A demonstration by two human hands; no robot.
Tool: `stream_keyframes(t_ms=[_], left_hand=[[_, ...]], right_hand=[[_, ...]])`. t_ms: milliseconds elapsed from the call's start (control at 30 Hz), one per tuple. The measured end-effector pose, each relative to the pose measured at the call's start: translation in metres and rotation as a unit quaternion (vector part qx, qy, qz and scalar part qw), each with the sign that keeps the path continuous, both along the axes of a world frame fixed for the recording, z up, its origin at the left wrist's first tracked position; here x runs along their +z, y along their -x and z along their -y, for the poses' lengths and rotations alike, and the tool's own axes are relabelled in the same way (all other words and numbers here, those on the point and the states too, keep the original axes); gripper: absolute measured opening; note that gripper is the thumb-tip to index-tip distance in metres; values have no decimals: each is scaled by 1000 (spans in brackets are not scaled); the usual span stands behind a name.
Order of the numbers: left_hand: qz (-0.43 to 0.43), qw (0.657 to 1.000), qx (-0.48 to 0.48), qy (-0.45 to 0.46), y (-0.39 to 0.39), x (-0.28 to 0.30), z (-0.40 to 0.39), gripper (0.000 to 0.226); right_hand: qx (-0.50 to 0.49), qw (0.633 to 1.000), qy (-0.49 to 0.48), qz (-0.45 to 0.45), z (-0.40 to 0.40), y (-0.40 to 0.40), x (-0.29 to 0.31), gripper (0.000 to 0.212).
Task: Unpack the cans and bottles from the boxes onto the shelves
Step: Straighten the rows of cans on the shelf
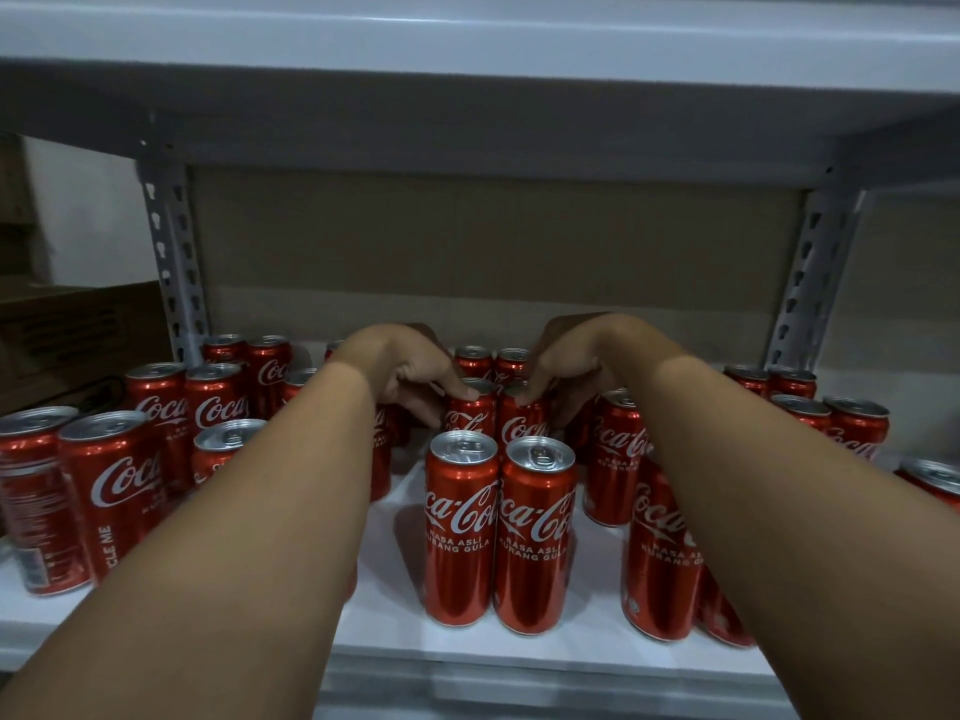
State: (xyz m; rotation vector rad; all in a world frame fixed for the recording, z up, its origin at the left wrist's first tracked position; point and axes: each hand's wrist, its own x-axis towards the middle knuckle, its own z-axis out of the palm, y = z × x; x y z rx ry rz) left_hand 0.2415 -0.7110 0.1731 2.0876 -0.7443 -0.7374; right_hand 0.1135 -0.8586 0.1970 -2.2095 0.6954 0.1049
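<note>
We see tall, slim red Coca-Cola cans standing upright on the white shelf (571, 652). A front pair (498, 532) stands touching side by side, silver tops with pull-tabs unopened. Just behind them stands a second pair (496, 415). More cans (156, 439) cluster left and right, in rows running back.

both hands (402, 374) gripping cans (470, 407) — white shelf (571, 646)

We count about 24 red Coca-Cola cans (461, 527) on the shelf (519, 649), some half hidden behind arms: 10 toward its left edge, 6 mid-shelf, 8 toward its right edge. There are 2 hands, left hand (410, 376) and right hand (571, 371); 2 slotted uprights (171, 262); 1 cardboard box (78, 335).
</note>
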Motion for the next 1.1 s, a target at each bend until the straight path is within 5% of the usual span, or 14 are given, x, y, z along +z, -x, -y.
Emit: stream_keyframes(t_ms=[300, 467, 800, 1100], left_hand=[[4, 1000, -16, -21, -1, -3, -2, 50], [2, 1000, -5, 9, 0, -3, 0, 35], [38, 997, 6, -65, 0, 2, 4, 39], [27, 999, -8, -18, 1, -4, 9, 34]], right_hand=[[-19, 1000, -3, 19, 9, -3, -8, 53], [5, 1000, -13, 16, 10, -5, -9, 53], [18, 1000, 16, 12, 6, -5, -9, 61], [41, 999, 22, 21, 11, -4, -7, 54]])
